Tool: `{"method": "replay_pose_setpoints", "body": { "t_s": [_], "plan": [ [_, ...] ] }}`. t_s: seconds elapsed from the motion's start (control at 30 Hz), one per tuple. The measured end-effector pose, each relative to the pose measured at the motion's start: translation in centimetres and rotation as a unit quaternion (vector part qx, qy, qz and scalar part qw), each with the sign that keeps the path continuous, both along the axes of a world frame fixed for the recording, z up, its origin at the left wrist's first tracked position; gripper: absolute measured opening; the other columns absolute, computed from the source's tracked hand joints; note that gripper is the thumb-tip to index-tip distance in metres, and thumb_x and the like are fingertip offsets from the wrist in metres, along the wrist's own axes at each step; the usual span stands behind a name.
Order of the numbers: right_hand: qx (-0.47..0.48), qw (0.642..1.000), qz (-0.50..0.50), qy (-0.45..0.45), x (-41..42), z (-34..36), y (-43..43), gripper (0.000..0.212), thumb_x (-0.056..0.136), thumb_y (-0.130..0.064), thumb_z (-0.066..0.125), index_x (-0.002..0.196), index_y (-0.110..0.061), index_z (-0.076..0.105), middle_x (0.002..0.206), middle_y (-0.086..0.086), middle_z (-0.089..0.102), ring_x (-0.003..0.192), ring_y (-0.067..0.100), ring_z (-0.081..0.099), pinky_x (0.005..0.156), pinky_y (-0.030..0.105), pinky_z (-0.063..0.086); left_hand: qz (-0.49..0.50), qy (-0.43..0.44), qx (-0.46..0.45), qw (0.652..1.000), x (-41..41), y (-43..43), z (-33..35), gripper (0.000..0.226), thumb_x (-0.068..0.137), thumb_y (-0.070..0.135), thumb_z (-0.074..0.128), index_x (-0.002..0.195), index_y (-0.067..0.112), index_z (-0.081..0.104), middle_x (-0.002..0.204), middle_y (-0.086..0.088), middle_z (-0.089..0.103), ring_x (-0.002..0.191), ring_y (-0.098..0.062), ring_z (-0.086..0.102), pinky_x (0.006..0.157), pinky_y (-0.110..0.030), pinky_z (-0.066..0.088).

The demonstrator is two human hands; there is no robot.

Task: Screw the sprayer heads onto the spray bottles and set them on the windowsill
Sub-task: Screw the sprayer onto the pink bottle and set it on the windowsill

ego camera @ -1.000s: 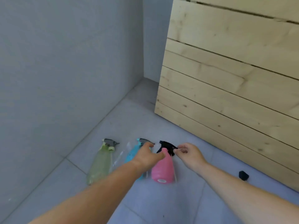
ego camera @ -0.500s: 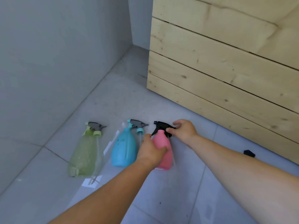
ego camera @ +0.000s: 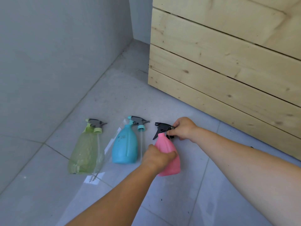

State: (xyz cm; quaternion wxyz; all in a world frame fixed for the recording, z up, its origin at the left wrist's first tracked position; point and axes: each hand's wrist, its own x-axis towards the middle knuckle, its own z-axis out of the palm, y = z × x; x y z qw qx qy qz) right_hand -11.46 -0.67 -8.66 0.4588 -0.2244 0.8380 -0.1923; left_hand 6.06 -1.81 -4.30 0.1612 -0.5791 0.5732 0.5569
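Three spray bottles lie on the grey tiled floor. The pink bottle (ego camera: 171, 159) is on the right, and my left hand (ego camera: 157, 156) grips its body. My right hand (ego camera: 183, 128) holds the black sprayer head (ego camera: 162, 128) at the pink bottle's neck. The blue bottle (ego camera: 125, 145) lies in the middle, its grey and teal sprayer head (ego camera: 138, 123) loose beside the neck with the tube alongside. At the left lies the pale green bottle (ego camera: 84, 154) with a grey and green sprayer head (ego camera: 96, 125) by its neck.
A wall of pale wooden planks (ego camera: 228, 62) rises at the right and back. A grey wall (ego camera: 57, 54) closes the left side. A clear plastic sheet (ego camera: 91, 178) lies under the bottles.
The view has dropped closer to the floor. My left hand slid from the pink bottle's neck down onto its body, and my right hand closed on the black sprayer head.
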Motion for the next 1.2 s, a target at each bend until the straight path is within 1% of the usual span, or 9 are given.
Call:
{"method": "replay_pose_setpoints", "body": {
  "t_s": [0.17,0.3,0.43,0.63,0.73,0.83,0.93,1.03,1.2],
  "plan": [
    [-0.009,0.998,-0.035,-0.051,-0.1,0.4,0.7,0.029,0.071,-0.018,0.085,0.077,-0.013,0.057,0.074,0.009,0.065,0.060,0.020,0.062,0.056,0.028,0.054,0.070,0.040,0.053,0.995,0.5,0.4,0.0,0.070,0.081,0.038,0.082,0.135,0.014,0.045,0.128,-0.006,0.056,0.115,-0.032,0.060,0.098,-0.051,0.057],
    [-0.009,0.996,-0.035,-0.083,-0.7,2.6,1.2,0.025,0.075,-0.011,0.081,0.082,-0.011,0.056,0.071,0.008,0.067,0.056,0.016,0.066,0.054,0.027,0.057,0.098,0.093,0.118,0.984,1.5,0.3,1.7,0.065,0.084,0.035,0.078,0.137,0.022,0.044,0.129,-0.003,0.058,0.109,-0.028,0.062,0.088,-0.050,0.061],
    [-0.030,0.996,-0.034,-0.078,-1.0,7.1,1.2,0.016,0.079,-0.007,0.076,0.084,-0.008,0.061,0.073,0.011,0.070,0.062,0.020,0.067,0.063,0.032,0.059,0.112,0.152,0.133,0.973,2.7,-0.7,5.7,0.066,0.080,0.032,0.078,0.137,0.027,0.046,0.130,0.000,0.058,0.118,-0.031,0.061,0.086,-0.054,0.061],
    [-0.094,0.994,0.006,-0.057,0.0,17.4,1.1,0.010,0.084,-0.004,0.069,0.076,-0.008,0.064,0.063,0.006,0.070,0.055,0.014,0.068,0.061,0.029,0.060,0.088,0.257,0.096,0.958,5.4,-2.4,14.9,0.081,0.062,0.035,0.078,0.137,0.030,0.049,0.130,0.000,0.063,0.113,-0.024,0.066,0.072,-0.039,0.061],
    [-0.162,0.986,0.006,-0.037,1.8,23.8,1.2,0.012,0.087,-0.005,0.068,0.077,-0.009,0.062,0.076,0.011,0.067,0.069,0.019,0.066,0.070,0.033,0.060,0.056,0.292,0.068,0.952,7.6,-2.8,20.0,0.078,0.066,0.033,0.078,0.138,0.032,0.047,0.135,-0.002,0.063,0.121,-0.028,0.066,0.090,-0.052,0.060],
    [-0.238,0.971,0.005,-0.022,3.9,30.0,1.9,0.004,0.089,-0.004,0.067,0.090,-0.007,0.065,0.095,0.020,0.069,0.087,0.027,0.067,0.079,0.039,0.059,0.032,0.321,0.030,0.946,10.1,-3.3,24.6,0.072,0.072,0.032,0.076,0.137,0.035,0.047,0.138,-0.002,0.060,0.122,-0.027,0.065,0.088,-0.050,0.060],
    [-0.307,0.952,-0.006,0.004,6.1,35.4,3.0,0.017,0.091,-0.005,0.065,0.107,-0.001,0.066,0.102,0.021,0.071,0.083,0.022,0.068,0.072,0.031,0.059,0.022,0.345,0.003,0.938,12.7,-3.6,28.6,0.072,0.070,0.033,0.078,0.136,0.037,0.048,0.137,-0.001,0.060,0.117,-0.026,0.066,0.075,-0.042,0.063],
    [-0.396,0.916,-0.053,0.012,8.7,39.8,4.7,0.011,0.091,-0.005,0.065,0.102,-0.009,0.066,0.100,0.015,0.072,0.082,0.019,0.070,0.073,0.029,0.061,0.004,0.361,-0.024,0.932,15.5,-3.5,31.6,0.081,0.057,0.040,0.082,0.132,0.040,0.050,0.132,0.000,0.062,0.108,-0.023,0.068,0.059,-0.031,0.059],
    [-0.532,0.834,-0.143,0.023,12.1,43.9,7.1,0.009,0.091,-0.008,0.065,0.093,-0.017,0.067,0.090,0.003,0.074,0.079,0.011,0.072,0.072,0.028,0.059,-0.045,0.336,-0.079,0.937,20.1,-3.1,33.6,0.079,0.058,0.042,0.086,0.129,0.045,0.053,0.126,0.001,0.066,0.111,-0.022,0.071,0.076,-0.041,0.060]
  ]
}}
